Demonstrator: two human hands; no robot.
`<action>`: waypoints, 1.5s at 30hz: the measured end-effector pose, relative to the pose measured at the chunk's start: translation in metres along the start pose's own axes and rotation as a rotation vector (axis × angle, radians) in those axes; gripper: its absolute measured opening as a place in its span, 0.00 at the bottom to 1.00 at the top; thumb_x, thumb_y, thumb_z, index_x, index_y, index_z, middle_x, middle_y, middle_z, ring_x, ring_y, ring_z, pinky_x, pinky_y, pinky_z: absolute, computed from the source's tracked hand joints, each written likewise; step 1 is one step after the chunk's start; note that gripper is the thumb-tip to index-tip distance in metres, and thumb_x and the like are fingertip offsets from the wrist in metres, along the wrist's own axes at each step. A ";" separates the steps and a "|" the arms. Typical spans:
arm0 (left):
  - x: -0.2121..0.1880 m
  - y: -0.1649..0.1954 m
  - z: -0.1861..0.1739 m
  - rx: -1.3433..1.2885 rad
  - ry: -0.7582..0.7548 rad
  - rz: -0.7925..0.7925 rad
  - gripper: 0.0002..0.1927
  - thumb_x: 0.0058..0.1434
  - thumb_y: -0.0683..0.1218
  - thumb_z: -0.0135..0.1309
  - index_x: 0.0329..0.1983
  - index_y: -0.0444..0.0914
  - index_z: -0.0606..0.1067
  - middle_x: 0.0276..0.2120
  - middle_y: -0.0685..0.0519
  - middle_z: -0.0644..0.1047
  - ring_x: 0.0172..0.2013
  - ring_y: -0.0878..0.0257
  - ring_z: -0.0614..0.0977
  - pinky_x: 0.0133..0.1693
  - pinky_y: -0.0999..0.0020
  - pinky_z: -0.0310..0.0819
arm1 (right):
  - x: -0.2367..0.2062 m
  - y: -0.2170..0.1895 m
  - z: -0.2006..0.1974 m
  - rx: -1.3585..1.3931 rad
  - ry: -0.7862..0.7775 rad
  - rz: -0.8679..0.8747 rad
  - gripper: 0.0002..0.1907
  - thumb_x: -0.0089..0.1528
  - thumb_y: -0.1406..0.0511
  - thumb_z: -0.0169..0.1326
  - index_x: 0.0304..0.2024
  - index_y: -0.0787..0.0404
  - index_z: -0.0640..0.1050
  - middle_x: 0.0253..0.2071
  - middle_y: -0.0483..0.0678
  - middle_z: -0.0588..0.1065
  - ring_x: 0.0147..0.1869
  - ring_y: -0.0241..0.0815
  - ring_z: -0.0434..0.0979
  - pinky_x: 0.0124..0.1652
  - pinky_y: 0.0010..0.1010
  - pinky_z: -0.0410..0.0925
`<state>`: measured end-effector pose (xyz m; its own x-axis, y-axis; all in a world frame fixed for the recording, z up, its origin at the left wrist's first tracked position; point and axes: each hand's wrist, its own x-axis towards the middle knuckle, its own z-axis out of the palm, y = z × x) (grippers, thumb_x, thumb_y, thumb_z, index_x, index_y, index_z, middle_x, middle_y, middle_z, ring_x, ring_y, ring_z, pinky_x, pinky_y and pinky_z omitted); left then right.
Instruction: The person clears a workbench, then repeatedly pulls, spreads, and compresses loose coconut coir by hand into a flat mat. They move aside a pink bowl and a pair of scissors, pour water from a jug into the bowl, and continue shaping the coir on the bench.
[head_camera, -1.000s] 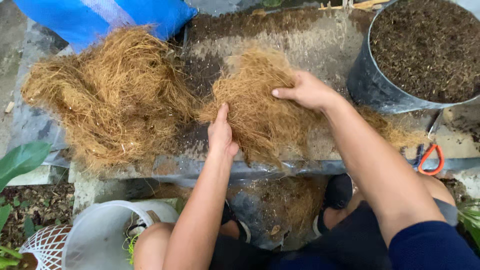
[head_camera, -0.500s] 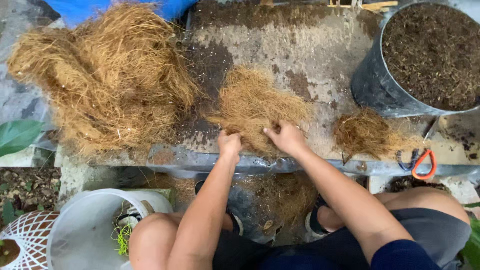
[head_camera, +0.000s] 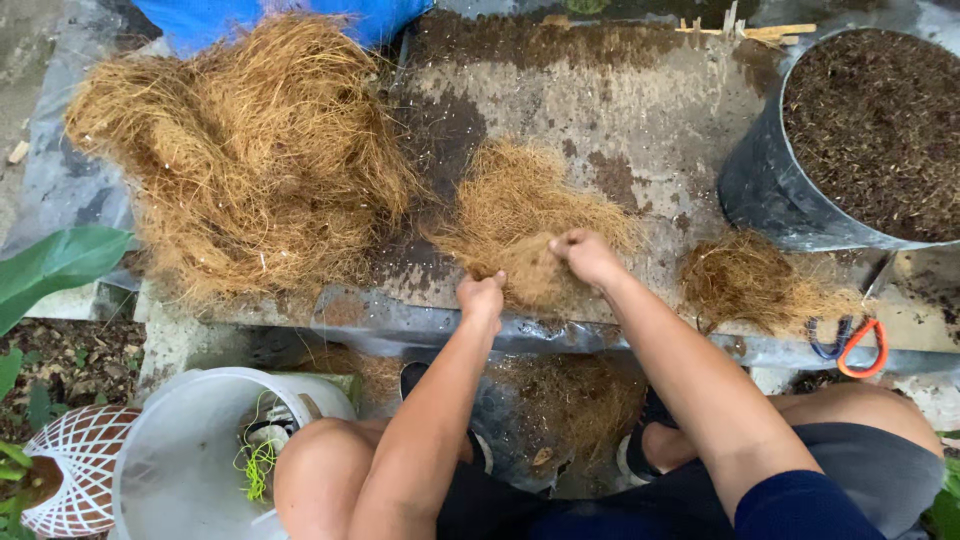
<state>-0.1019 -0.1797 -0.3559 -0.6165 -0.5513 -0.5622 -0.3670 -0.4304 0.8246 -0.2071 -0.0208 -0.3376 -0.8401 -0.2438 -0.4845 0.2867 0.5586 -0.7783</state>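
A flat clump of brown coconut fibre (head_camera: 520, 215) lies in the middle of a wet concrete slab (head_camera: 640, 110). My left hand (head_camera: 482, 297) pinches its near edge with closed fingers. My right hand (head_camera: 587, 256) grips the same edge a little to the right, fingers curled into the fibre. A much bigger heap of the same fibre (head_camera: 245, 160) sits on the slab's left part. A small tuft of fibre (head_camera: 750, 280) lies to the right, near the slab's front edge.
A black tub of dark soil (head_camera: 865, 120) stands at the right. Scissors with an orange handle (head_camera: 855, 345) lie at the front right. A white bucket (head_camera: 185, 465) and a white mesh basket (head_camera: 70, 465) are below left. Blue sack (head_camera: 290, 20) at the back.
Both hands came off the top of the middle clump and drew back to its near edge, closing on the fibre. The clump now lies flatter and lower on the slab.
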 end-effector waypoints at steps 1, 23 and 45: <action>0.000 -0.002 -0.003 -0.038 0.003 -0.064 0.20 0.58 0.42 0.61 0.53 0.33 0.76 0.44 0.45 0.82 0.37 0.52 0.85 0.39 0.52 0.81 | 0.003 0.000 -0.004 0.133 0.010 0.098 0.15 0.66 0.57 0.58 0.46 0.63 0.81 0.37 0.49 0.80 0.36 0.40 0.74 0.41 0.36 0.69; -0.021 -0.025 0.008 -0.243 -0.110 -0.093 0.67 0.54 0.38 0.70 0.74 0.37 0.26 0.69 0.38 0.57 0.71 0.45 0.63 0.71 0.46 0.50 | -0.029 0.008 -0.014 0.564 -0.168 0.270 0.20 0.62 0.62 0.57 0.53 0.67 0.74 0.48 0.60 0.78 0.37 0.41 0.82 0.34 0.29 0.76; -0.012 -0.027 -0.006 0.206 -0.271 -0.002 0.40 0.54 0.30 0.60 0.68 0.33 0.56 0.59 0.40 0.74 0.59 0.50 0.77 0.61 0.58 0.70 | 0.003 0.008 -0.023 -0.002 0.045 0.338 0.15 0.65 0.55 0.60 0.44 0.59 0.82 0.37 0.50 0.78 0.27 0.41 0.59 0.33 0.41 0.58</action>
<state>-0.0804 -0.1658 -0.3716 -0.7682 -0.3288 -0.5493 -0.4843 -0.2627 0.8346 -0.2176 0.0009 -0.3363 -0.7170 -0.0092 -0.6970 0.5517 0.6036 -0.5755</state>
